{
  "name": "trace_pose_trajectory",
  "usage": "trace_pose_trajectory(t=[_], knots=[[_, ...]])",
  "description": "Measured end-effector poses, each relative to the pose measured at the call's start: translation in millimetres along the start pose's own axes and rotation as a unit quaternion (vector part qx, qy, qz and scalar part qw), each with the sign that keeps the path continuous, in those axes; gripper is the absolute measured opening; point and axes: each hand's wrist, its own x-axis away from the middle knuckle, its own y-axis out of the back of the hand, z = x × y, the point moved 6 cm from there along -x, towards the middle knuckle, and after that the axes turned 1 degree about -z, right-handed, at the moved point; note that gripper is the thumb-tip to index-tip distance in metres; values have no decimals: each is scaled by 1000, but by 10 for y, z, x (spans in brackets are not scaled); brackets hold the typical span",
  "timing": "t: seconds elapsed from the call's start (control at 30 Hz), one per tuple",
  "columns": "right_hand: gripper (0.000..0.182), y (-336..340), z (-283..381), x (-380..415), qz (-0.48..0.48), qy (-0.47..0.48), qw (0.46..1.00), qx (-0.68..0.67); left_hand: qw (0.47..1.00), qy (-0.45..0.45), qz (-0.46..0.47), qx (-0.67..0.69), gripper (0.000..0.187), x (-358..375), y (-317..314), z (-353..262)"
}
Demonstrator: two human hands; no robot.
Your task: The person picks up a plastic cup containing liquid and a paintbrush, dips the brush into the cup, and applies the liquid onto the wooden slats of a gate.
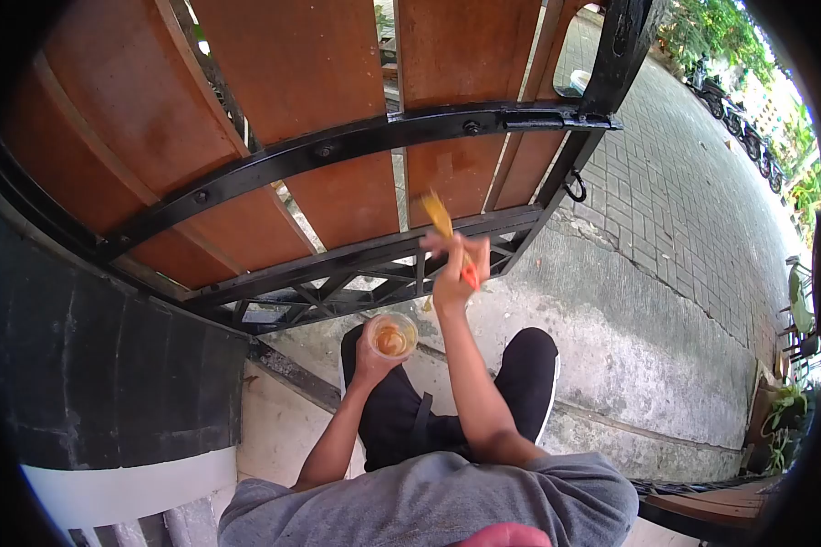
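My right hand (454, 264) is closed around a paintbrush (437, 213), its yellowish bristles pointing up toward the gate and its orange-red handle end showing below my fingers. In this view the bristle tip overlaps a brown wooden panel (456, 169) of the gate, just under a black metal bar. Over my left knee, my left hand (370, 363) grips a clear plastic cup (405, 348) with some brownish liquid at the bottom. The brush and right hand are slightly blurred.
The black-framed gate (328, 150) with brown slats spans the space before me. A black ring handle (576, 186) hangs at its right edge. Rough concrete (611, 365) and grey paving (666, 210) extend right, with parked motorcycles (748, 137) farther off. A dark panel (119, 365) stands left.
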Motion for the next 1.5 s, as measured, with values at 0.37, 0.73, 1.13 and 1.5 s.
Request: trace_pose_trajectory(t=[0.37, 0.73, 1.13, 1.5], knots=[[17, 272, -284, 372, -35, -94, 994, -46, 1000, 9, -6, 0, 81, -77, -8, 89], [16, 50, -153, 113, 54, -71, 996, -9, 1000, 10, -7, 8, 78, -90, 39, 53], [16, -76, 263, -195, -5, -40, 991, -128, 1000, 0, -1, 12, 80, -101, -4, 35], [14, 86, 383, -228, 3, 14, 996, -87, 1000, -10, 1, -9, 80, -78, 8, -99]])
